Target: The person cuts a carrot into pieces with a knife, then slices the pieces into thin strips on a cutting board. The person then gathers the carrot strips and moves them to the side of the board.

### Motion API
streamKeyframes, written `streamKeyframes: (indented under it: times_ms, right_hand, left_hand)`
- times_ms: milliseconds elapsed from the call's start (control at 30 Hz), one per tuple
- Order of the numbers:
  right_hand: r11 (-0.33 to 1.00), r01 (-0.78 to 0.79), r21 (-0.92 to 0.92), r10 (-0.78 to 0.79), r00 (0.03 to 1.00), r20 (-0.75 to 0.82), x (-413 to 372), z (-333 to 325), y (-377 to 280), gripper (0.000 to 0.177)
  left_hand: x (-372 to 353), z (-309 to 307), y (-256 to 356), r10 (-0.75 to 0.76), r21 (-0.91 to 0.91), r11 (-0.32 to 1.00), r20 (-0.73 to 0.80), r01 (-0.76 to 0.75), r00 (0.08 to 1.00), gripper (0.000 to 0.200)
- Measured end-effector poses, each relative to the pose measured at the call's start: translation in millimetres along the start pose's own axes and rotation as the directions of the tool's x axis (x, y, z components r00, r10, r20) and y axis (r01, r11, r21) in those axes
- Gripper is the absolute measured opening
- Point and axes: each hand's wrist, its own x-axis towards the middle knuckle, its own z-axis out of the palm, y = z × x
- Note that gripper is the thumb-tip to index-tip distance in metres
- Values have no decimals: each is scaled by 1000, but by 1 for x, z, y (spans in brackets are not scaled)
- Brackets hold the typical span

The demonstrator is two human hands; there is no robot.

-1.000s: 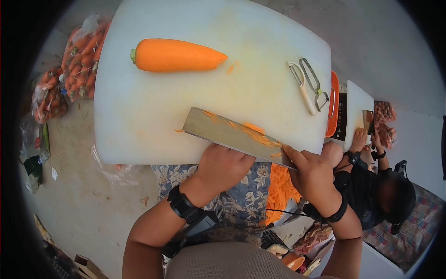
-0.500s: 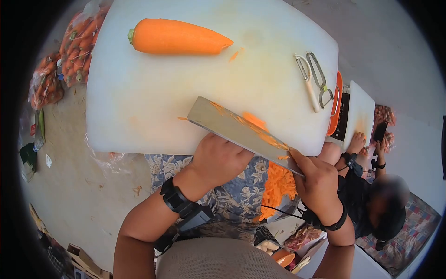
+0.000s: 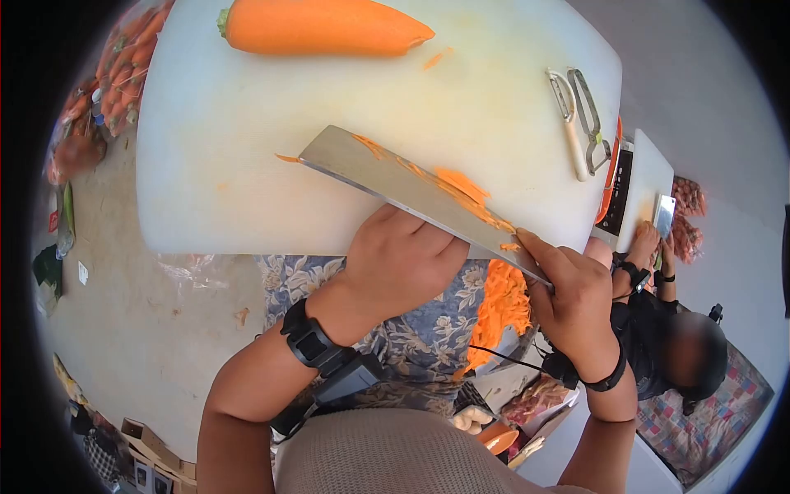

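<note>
My right hand [image 3: 576, 292] grips a cleaver [image 3: 403, 188] near its handle end, with the thumb and fingers along the blade. The blade lies slanted low over the white cutting board [image 3: 247, 156], and orange carrot shreds [image 3: 462, 186] cling to it and gather along its far side. My left hand [image 3: 407, 259] is closed at the board's near edge, knuckles against the blade's near side. Its fingertips and anything under them are hidden. Across the board lies a whole peeled carrot [image 3: 325, 29], partly cut off by the view's top.
Two peelers, a white-handled one [image 3: 573, 132] and a metal one [image 3: 592, 123], lie at the board's right. Cut carrot [image 3: 502, 309] fills a container below the board. Bagged carrots [image 3: 127, 74] stand left. A co-worker's hand [image 3: 646, 239] is at another board [image 3: 646, 177] with a cleaver [image 3: 664, 216].
The view has shifted, so the board and carrot sit higher in it. The cleaver's far end has moved left across the board. The co-worker's cleaver blade now shows bright.
</note>
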Motion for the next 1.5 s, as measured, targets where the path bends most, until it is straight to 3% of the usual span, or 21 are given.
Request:
streamKeyframes:
  times_ms: [167,267,333,433,533,633,733,900,1067,1200,1367,1500]
  right_hand:
    - [998,-12,-65,17,998,66,-11,-19,-5,60]
    - [999,-40,-30,43,994,101,-12,-15,-2,64]
    - [998,-6,-70,10,998,63,-10,-10,0,68]
    - [995,-96,-12,97,988,117,-4,2,0,61]
    - [998,-46,38,44,998,49,8,10,-1,62]
    - [1000,6,25,-7,999,33,11,2,-4,62]
    - [1000,-26,-17,28,994,104,3,-6,-8,61]
    - [999,-40,18,39,998,58,-17,-5,1,60]
    - [998,-7,-63,8,1000,17,-11,4,1,59]
    - [996,-77,40,76,996,40,-2,13,1,49]
    - [999,-32,-15,32,999,21,7,3,-8,47]
    - [998,-60,15,60,998,15,-9,-6,-5,47]
  left_hand:
    - [0,-3,0,-24,-25,999,-10,24,1000,21]
    - [0,-6,0,-23,-45,999,61,26,998,17]
    - [2,-4,3,-119,-63,991,-5,119,993,14]
    - [-5,-3,4,-176,-108,977,88,185,980,16]
    - [1,-2,2,-124,-90,988,11,124,992,17]
    - [-3,-2,2,-89,-28,996,30,90,996,19]
    - [-3,-1,3,-77,-34,997,-25,76,997,17]
    - [-4,-1,1,-61,-77,995,-17,59,998,14]
    - [-4,3,1,-123,-115,986,-30,118,992,13]
    - [-8,2,3,-65,-94,993,32,68,997,12]
    - [-1,6,-3,30,34,999,-80,-28,996,16]
    - [-1,2,1,13,-2,1000,-85,-13,996,18]
